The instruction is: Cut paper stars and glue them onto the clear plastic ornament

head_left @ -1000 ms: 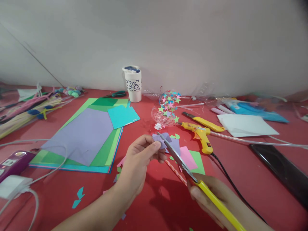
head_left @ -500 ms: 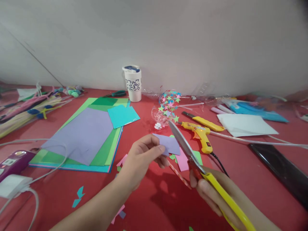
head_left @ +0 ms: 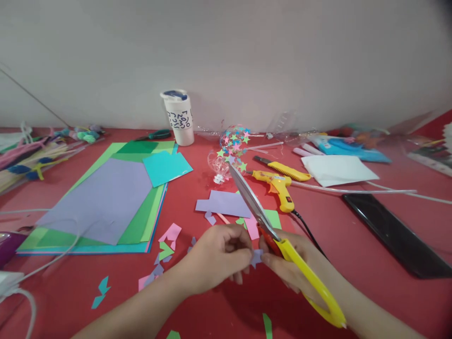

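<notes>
My left hand [head_left: 226, 256] is closed, thumb against the bent fingers, at the edge of a small purple paper star [head_left: 257, 258]. The fingertips of my right hand [head_left: 293, 263] touch the star's other side. That same hand grips scissors [head_left: 252, 205] with yellow and red handles, blades pointing up and away. Just beyond the hands lies a purple paper strip [head_left: 229, 204], with pink paper [head_left: 252, 228] and green paper [head_left: 271, 219] near it. Farther back, a clear ornament [head_left: 231, 150] carries many small coloured stars.
Stacked coloured sheets [head_left: 102, 197] lie left, before a white tumbler [head_left: 180, 117]. A yellow glue gun [head_left: 277, 183], a box cutter [head_left: 287, 170] and a black phone [head_left: 395, 235] are on the right. Paper scraps [head_left: 165, 251] litter the red table. White cables [head_left: 31, 301] cross the left side.
My view has swung to the right. My hands have come together at the small star, and the left hand is away from the purple strip, which now shows whole on the table.
</notes>
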{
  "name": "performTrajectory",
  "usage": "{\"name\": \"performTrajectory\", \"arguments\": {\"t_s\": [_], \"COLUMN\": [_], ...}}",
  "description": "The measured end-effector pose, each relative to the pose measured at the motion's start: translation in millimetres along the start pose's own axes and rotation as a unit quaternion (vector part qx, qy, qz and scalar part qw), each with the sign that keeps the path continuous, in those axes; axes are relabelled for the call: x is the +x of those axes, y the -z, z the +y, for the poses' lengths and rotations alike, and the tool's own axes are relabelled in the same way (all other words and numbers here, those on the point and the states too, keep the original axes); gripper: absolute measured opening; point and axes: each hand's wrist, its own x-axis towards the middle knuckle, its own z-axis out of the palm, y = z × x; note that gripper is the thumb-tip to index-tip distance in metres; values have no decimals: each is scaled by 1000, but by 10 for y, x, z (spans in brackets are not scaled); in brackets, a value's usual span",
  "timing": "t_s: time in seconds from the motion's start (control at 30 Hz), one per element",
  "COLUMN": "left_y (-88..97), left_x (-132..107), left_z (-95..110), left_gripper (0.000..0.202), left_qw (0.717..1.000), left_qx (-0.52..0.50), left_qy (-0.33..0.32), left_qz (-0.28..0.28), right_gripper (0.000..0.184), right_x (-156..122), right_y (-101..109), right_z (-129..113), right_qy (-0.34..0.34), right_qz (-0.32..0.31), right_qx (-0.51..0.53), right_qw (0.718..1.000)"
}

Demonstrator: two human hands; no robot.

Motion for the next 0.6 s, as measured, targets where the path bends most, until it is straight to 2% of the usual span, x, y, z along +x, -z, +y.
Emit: {"name": "performTrajectory", "arguments": {"t_s": [0.1, 0.3, 0.4, 0.47, 0.6], "left_y": [-5, -48, -55, -33, 97], "left_x": [29, 56, 59, 55, 36], "left_z": [3, -22, -19, -4, 44], "left_gripper": [7, 14, 16, 15, 11], "left_qw": [998, 993, 989, 987, 970], "left_qx": [-62, -118, -144, -159, -199], "left_qy": [-14, -19, -25, -33, -96], "left_qz": [13, -14, -1, 20, 99], "right_gripper": [15, 24, 27, 30, 53], "right_x": [-2, -22, -21, -32, -69], "right_y": [-1, 4, 25, 58, 141], "right_z": [5, 23, 47, 37, -13], "right_qy": [-7, -1, 20, 42, 66], "right_qz": [11, 28, 29, 14, -65], "right_qx": [3, 48, 16, 11, 31], "right_qw": [1000, 998, 999, 999, 995]}}
